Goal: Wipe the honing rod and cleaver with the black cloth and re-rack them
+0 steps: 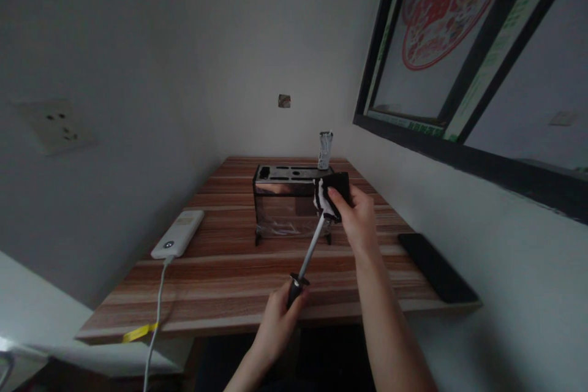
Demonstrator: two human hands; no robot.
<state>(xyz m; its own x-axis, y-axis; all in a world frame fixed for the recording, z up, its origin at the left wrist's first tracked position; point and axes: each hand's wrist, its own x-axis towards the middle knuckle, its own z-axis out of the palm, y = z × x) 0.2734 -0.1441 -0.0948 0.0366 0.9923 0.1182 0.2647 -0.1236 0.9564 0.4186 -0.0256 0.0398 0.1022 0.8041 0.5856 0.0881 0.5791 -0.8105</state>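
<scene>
My left hand [281, 313], near the table's front edge, is closed round the black handle of a honing steel [311, 250]. The grey rod slants up and to the right. Up at its tip, my right hand [356, 208] grips a black-and-white cloth [337, 193], which touches the rod and hides its end. Just behind the cloth stands a knife block [285, 188] with a slotted metal top and see-through front. A metallic-looking upright piece [325, 150] sticks up from its right end; I cannot make out what it is.
A white power bank [179, 234] lies on the left of the striped wooden table [220, 269], its white cable [159, 300] hanging over the front edge by a yellow strip [139, 333]. A black phone [436, 266] lies at the right edge. Walls close in the back and sides.
</scene>
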